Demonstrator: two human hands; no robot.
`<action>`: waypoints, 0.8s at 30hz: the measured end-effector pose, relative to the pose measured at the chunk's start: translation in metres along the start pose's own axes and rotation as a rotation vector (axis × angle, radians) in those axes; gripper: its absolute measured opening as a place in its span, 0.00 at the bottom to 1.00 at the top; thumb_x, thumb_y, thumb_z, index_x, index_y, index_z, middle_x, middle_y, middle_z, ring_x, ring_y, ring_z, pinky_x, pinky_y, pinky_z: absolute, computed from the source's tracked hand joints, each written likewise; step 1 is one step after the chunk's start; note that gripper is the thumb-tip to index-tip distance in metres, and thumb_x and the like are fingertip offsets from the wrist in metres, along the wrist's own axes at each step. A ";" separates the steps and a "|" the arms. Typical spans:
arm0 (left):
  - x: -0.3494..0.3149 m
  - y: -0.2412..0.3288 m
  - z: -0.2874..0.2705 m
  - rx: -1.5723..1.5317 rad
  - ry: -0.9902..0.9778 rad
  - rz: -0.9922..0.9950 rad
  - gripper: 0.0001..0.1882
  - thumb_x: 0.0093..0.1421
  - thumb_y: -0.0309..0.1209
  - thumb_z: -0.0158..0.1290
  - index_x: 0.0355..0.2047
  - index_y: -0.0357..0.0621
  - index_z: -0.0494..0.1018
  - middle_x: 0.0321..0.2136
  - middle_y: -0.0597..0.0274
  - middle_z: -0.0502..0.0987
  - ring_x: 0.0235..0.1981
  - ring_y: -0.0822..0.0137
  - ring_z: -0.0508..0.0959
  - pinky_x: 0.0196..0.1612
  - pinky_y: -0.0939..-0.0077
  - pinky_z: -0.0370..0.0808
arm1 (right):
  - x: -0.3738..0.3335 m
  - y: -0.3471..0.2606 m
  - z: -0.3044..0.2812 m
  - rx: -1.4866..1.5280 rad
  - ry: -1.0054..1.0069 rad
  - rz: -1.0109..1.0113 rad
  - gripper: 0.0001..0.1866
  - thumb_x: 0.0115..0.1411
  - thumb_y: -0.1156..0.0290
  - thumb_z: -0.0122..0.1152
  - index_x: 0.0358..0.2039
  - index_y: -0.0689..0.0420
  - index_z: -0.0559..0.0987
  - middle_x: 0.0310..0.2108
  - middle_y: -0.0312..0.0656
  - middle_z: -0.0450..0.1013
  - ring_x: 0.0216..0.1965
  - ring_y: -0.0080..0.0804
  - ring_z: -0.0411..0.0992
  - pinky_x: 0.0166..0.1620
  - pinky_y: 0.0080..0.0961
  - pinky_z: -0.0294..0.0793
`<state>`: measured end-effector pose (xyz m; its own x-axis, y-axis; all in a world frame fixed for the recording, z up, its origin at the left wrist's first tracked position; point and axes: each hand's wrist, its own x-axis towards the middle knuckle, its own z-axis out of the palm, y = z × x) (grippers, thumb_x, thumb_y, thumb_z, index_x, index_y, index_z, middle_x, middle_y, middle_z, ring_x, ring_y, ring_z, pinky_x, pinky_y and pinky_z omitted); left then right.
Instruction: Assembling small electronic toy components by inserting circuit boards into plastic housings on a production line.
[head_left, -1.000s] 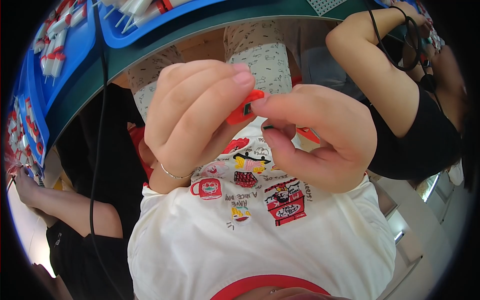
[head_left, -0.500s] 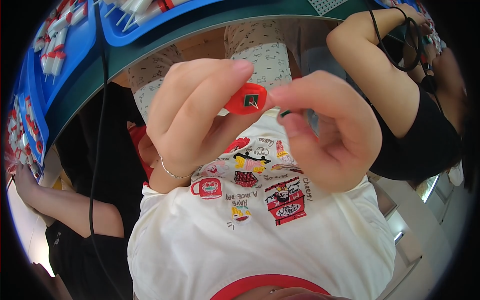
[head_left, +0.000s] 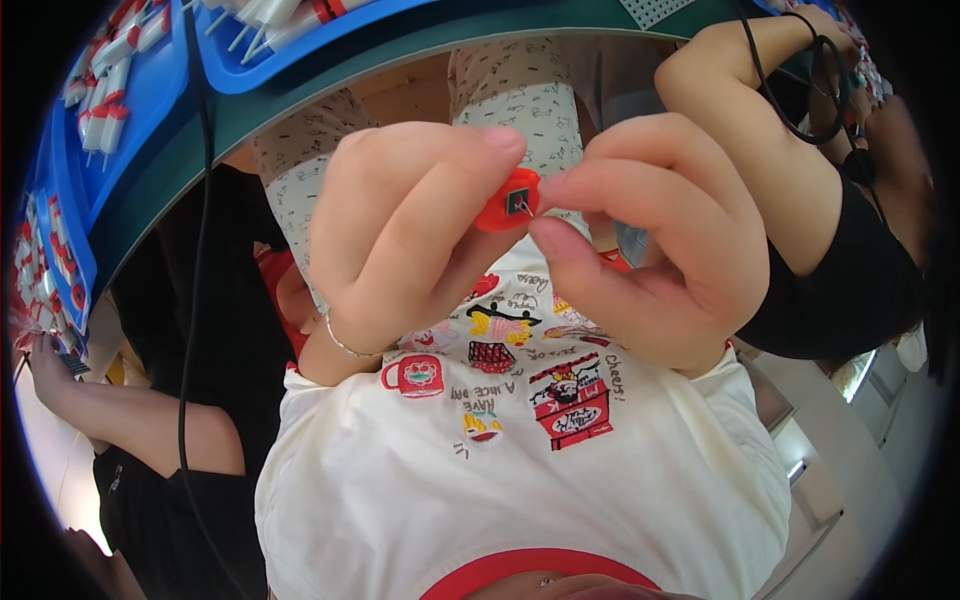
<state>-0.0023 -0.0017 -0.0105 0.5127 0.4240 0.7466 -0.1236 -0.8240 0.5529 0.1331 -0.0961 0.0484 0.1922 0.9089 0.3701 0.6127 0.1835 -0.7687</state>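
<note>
L hand (head_left: 405,220): grips red cap (head_left: 500,210), green insert (head_left: 516,199) showing. R hand (head_left: 670,240): back near wires (head_left: 527,208), can't tell hold; work prob. there.

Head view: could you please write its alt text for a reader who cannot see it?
The left hand holds a small red piece with a green square on its face; the right hand has its fingertips at the edge, beside a thin pale strand. Beyond, blue trays of white-and-red parts stand on a green table.
</note>
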 end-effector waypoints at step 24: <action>0.003 -0.005 0.010 0.096 0.092 0.110 0.21 0.36 0.24 0.61 0.35 0.38 0.74 0.30 0.62 0.76 0.27 0.65 0.74 0.27 0.77 0.66 | 0.006 0.006 0.005 -0.194 0.087 -0.241 0.12 0.33 0.82 0.62 0.23 0.61 0.74 0.22 0.41 0.66 0.19 0.32 0.66 0.19 0.21 0.67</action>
<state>0.0081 -0.0002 -0.0151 0.4203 0.3582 0.8337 -0.0907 -0.8976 0.4314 0.1341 -0.0875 0.0429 0.0840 0.8109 0.5792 0.7815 0.3070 -0.5431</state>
